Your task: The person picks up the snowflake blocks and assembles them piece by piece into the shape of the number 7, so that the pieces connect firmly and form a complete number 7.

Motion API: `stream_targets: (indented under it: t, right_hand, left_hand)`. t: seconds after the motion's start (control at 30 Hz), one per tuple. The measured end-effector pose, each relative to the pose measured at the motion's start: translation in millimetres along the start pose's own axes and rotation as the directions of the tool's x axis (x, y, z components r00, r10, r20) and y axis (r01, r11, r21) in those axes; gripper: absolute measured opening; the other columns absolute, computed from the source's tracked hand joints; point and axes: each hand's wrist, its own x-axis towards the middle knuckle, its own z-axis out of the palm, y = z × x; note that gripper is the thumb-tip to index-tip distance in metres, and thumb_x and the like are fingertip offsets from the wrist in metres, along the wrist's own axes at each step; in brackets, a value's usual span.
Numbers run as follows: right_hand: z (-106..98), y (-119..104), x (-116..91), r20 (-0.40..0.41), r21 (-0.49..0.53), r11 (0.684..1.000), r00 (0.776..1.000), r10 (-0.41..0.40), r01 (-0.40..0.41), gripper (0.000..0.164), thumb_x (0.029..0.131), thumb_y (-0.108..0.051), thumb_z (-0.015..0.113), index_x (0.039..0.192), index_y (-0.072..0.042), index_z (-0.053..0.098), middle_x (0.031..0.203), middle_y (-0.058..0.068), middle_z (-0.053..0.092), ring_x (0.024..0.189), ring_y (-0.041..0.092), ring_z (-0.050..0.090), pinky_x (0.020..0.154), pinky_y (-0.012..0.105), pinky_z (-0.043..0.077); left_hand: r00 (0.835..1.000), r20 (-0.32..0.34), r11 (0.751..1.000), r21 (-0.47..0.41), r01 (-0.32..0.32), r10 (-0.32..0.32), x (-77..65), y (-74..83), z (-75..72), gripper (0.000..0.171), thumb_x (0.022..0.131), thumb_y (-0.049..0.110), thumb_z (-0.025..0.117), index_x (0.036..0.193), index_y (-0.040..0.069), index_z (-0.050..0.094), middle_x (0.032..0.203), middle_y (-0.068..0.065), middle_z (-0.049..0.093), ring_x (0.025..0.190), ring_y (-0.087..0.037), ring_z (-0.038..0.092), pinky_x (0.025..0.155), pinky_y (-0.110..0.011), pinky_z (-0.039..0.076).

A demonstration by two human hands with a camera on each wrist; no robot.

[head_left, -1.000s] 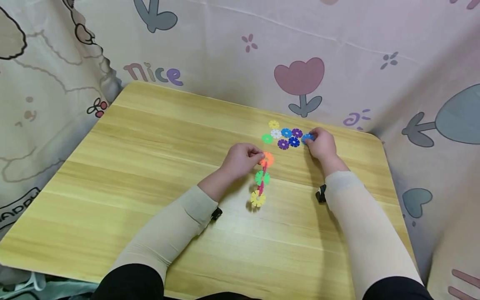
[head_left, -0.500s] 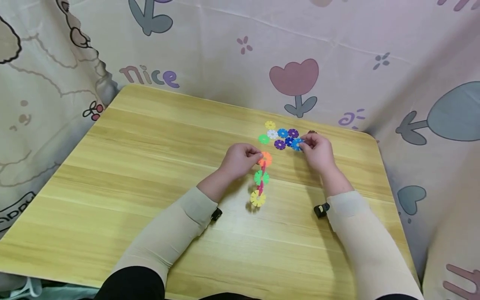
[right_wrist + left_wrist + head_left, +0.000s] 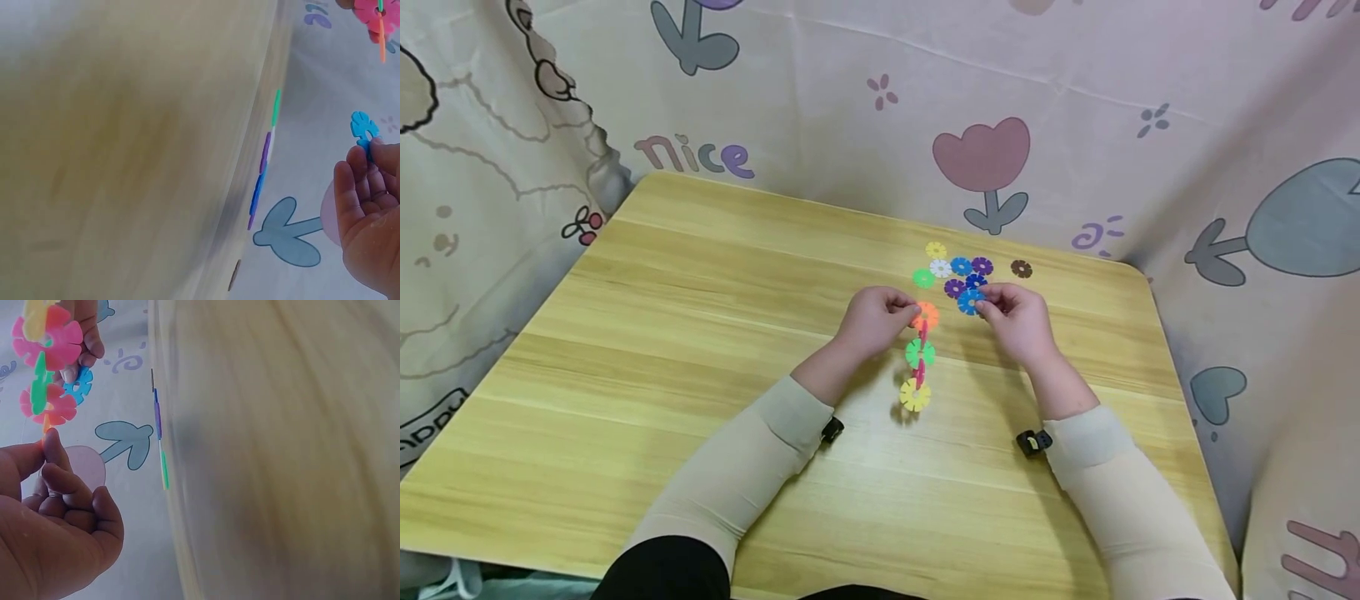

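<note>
My left hand (image 3: 876, 319) pinches the orange snowflake disc (image 3: 928, 315) at the end of a linked chain. Pink discs (image 3: 49, 339), a green disc (image 3: 920, 353) and a yellow disc (image 3: 914, 395) follow it, slotted together and running toward me. In my right hand (image 3: 1018, 321), thumb and fingers pinch a light blue snowflake disc (image 3: 971, 302) by its edge. That blue disc is a short way right of the orange one, apart from it. The right wrist view shows the blue disc (image 3: 364, 128) held at the fingertips.
Loose discs lie flat near the table's back edge, among them yellow (image 3: 936, 249), green (image 3: 923, 278), white (image 3: 940, 268) and purple (image 3: 982, 266). A brown disc (image 3: 1021, 268) lies apart on the right. A patterned cloth (image 3: 820, 100) hangs behind the wooden table (image 3: 700, 317).
My right hand has lifted the light blue disc from the right of the pile and brought it left and nearer, toward the chain. The brown disc is uncovered. My left hand stays nearly still.
</note>
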Motion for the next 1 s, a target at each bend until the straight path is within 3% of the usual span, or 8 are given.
stream_targets:
  t: [1.0]
  right_hand:
    - [14, -16, -30, -0.005, 0.091, 0.988, 0.992, -0.124, 0.124, 0.007, 0.095, 0.009, 0.074, 0.102, 0.008, 0.072, 0.091, 0.019, 0.070, 0.078, 0.014, 0.063, 0.068, 0.017, 0.055]
  left_hand:
    - [1.000, -0.006, 0.999, -0.035, 0.010, -0.010, -3.7, -0.1, 0.2, 0.021, 0.104, 0.020, 0.071, 0.109, 0.001, 0.077, 0.095, -0.006, 0.076, 0.100, -0.035, 0.073, 0.080, -0.036, 0.058]
